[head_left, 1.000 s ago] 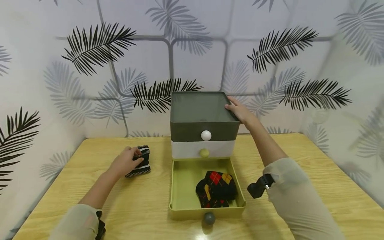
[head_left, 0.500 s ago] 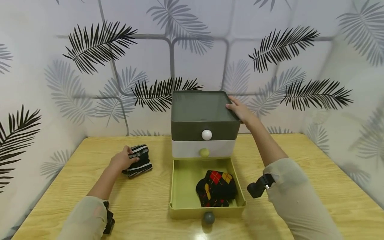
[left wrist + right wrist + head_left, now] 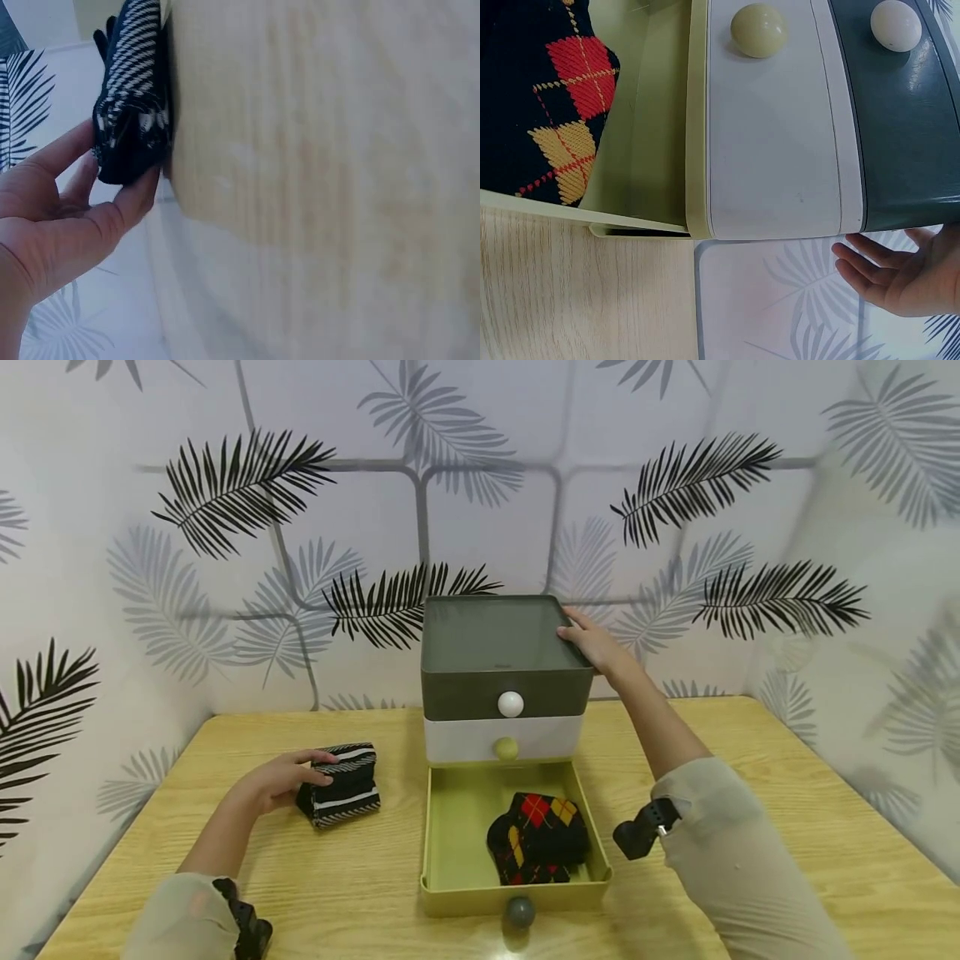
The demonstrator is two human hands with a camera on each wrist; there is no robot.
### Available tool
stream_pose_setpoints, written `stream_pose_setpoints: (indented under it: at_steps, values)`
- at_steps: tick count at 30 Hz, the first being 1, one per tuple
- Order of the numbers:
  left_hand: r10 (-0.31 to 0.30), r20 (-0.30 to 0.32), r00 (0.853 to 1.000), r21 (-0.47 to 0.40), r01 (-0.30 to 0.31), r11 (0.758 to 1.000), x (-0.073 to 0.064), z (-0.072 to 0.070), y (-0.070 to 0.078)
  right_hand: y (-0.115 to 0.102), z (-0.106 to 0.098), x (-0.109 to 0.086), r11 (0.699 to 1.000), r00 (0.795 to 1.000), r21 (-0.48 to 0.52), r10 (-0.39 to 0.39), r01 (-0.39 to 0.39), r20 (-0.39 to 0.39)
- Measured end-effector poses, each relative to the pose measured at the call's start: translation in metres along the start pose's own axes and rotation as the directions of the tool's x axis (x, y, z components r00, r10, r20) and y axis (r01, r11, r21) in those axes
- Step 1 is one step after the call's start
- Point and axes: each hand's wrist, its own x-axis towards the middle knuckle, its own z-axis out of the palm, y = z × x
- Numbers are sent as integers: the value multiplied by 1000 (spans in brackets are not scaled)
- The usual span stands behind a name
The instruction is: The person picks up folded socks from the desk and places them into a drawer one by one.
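Observation:
A folded black sock bundle with white stripes (image 3: 348,785) lies on the left of the table. My left hand (image 3: 281,781) holds its left end, fingers over the top; in the left wrist view the thumb (image 3: 135,199) is at the lower edge. My right hand (image 3: 596,647) rests against the upper right edge of a small drawer cabinet (image 3: 491,635), its fingers (image 3: 874,266) fairly straight along the side. The cabinet's bottom yellow-green drawer (image 3: 461,843) is pulled out. Inside, on the right, lie folded black argyle socks (image 3: 547,835) with red and yellow diamonds.
Above the pulled-out drawer are a white drawer (image 3: 465,741) with a yellow-green knob and a dark grey drawer (image 3: 457,697) with a white knob, both closed. A grey knob (image 3: 520,912) fronts the bottom drawer. Leaf-patterned cloth (image 3: 480,510) hangs behind the wooden table (image 3: 360,885).
My left hand has shifted left and down from over the striped bundle to its left end, with fingers stretched across it. The bundle has turned slightly. My right hand stays on the cabinet.

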Motion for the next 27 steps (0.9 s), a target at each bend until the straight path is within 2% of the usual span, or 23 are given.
stream_pose_setpoints:
  at_steps: [6, 8, 18, 27]
  values:
    - [-11, 41, 999, -138, 17, 990, -3, -9, -9, -1, 1, 0, 1000, 1000, 2, 2, -2, -6]
    - [2, 70, 998, -185, 11, 983, -4, -11, -11, 0, 0, 0, 1000, 1000, -1, -5, 5, -9]
    - [25, 56, 998, -195, -14, 981, -11, -2, -12, 3, 1, 0, 1000, 1000, 23, 9, -10, 6]
    - [66, 33, 997, -234, -57, 971, -16, 12, 2, 2, 0, -1, 1000, 1000, 11, 18, -18, -5]
